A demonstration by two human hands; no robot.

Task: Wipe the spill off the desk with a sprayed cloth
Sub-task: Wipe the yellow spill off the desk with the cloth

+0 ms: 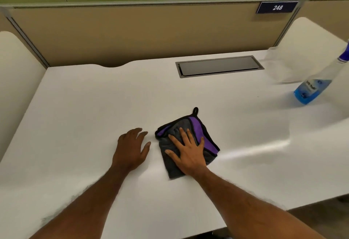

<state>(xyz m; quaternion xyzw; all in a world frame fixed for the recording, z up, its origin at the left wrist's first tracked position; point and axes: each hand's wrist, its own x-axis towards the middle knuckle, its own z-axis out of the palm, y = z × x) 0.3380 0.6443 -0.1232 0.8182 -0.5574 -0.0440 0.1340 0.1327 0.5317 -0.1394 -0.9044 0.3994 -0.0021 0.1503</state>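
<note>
A folded grey and purple cloth (205, 135) with a black hanging loop lies on the white desk (94, 106), near the front middle. My right hand (188, 152) presses flat on top of it, fingers spread. My left hand (131, 148) rests palm down on the bare desk just left of the cloth, holding nothing. A clear spray bottle (313, 89) with blue liquid and a blue top stands at the far right. No spill shows clearly; a shiny streak (264, 148) runs to the right of the cloth.
A dark cable hatch (219, 66) is set into the desk near the back. Beige partition panels (132, 35) close the back, white curved side dividers (15, 72) flank the desk, and a blue plate reads 248 (277, 7). The desk's front edge falls away at lower right.
</note>
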